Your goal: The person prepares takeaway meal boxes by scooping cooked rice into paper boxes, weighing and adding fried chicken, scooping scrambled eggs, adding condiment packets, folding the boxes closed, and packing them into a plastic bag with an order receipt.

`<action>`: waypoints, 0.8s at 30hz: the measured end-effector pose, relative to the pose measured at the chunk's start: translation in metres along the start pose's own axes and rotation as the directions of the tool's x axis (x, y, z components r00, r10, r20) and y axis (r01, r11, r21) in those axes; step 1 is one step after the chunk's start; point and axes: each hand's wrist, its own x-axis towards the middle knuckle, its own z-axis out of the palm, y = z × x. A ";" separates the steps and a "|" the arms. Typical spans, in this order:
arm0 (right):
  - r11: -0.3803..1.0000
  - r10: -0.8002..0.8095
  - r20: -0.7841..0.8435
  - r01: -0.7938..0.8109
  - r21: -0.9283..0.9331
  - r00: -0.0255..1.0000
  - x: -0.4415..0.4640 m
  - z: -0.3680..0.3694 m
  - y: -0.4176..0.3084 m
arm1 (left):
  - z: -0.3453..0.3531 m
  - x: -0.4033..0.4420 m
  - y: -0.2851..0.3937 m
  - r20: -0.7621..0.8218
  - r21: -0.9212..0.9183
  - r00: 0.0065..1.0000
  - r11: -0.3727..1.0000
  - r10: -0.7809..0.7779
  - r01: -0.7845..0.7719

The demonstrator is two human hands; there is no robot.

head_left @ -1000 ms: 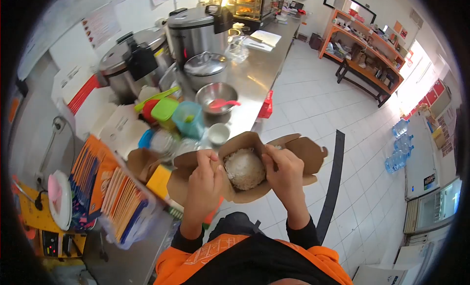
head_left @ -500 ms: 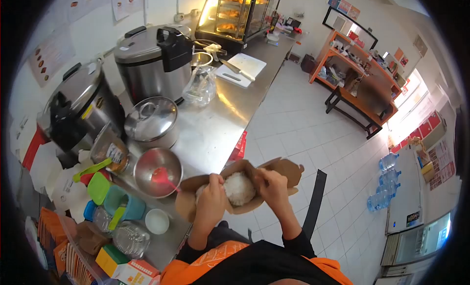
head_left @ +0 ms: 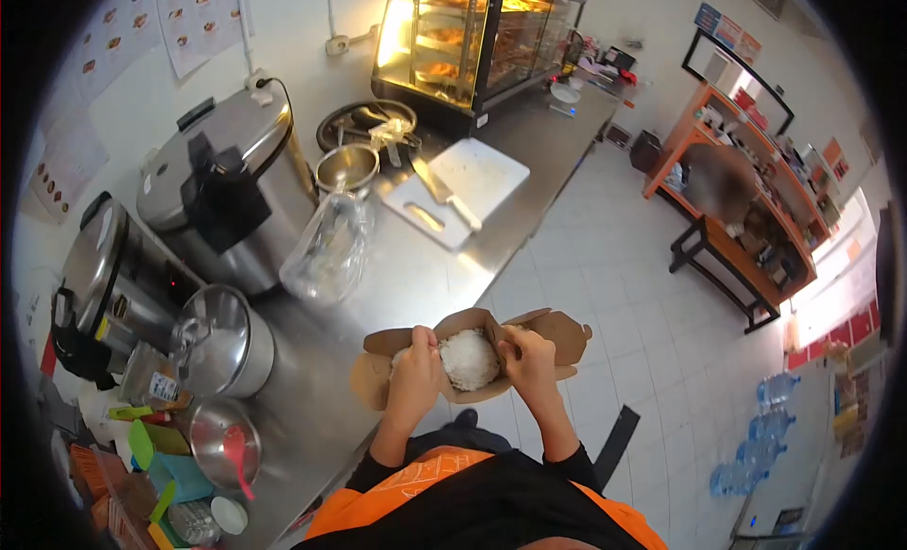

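A brown cardboard food box (head_left: 480, 320) is held in front of my body with its flaps open. White rice (head_left: 469, 360) fills the middle of it. My left hand (head_left: 417, 372) pinches the box's left inner edge, and my right hand (head_left: 531, 363) pinches the right one. Both hands have their fingers closed on the cardboard. The box is in the air beside the edge of the steel counter (head_left: 378, 314), above the tiled floor.
On the counter are a white cutting board (head_left: 482, 177) with a knife (head_left: 444, 193), a plastic bag (head_left: 331, 248), a lidded pot (head_left: 222, 342), a metal bowl (head_left: 225, 441), rice cookers (head_left: 227, 172) and a lit food display (head_left: 472, 49). A wooden bench (head_left: 732, 266) stands farther off.
The view has moved along the counter toward the cutting board and food display. The cookers and bowl have shifted left and down in view. Both hands still hold the box.
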 end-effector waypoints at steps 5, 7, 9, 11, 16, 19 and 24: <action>0.993 -0.100 0.063 0.096 0.065 0.993 0.106 -0.003 0.084 | 0.059 0.100 0.014 -0.079 0.071 0.995 0.995 -0.065 0.070; 0.992 -0.013 0.158 -0.006 0.123 0.987 0.144 -0.002 0.117 | 0.086 0.139 0.017 -0.109 0.090 0.989 0.990 -0.099 0.109; 0.984 0.001 0.202 -0.037 0.173 0.979 0.181 0.003 0.152 | 0.111 0.176 0.016 -0.148 0.105 0.981 0.984 -0.126 0.142; 0.976 -0.047 0.175 0.008 0.220 0.983 0.221 0.007 0.188 | 0.136 0.218 0.013 -0.182 0.093 0.975 0.985 -0.127 0.146; 0.994 -0.015 0.262 -0.013 0.106 0.965 0.320 0.016 0.272 | 0.192 0.334 0.004 -0.155 0.141 0.970 0.968 -0.186 0.208; 0.991 -0.078 0.211 0.054 0.119 0.974 0.379 0.026 0.331 | 0.226 0.401 0.002 -0.145 0.224 0.961 0.938 -0.236 0.264; 0.981 -0.137 0.119 0.119 0.152 0.983 0.472 0.050 0.417 | 0.275 0.510 -0.007 -0.135 0.287 0.970 0.929 -0.200 0.232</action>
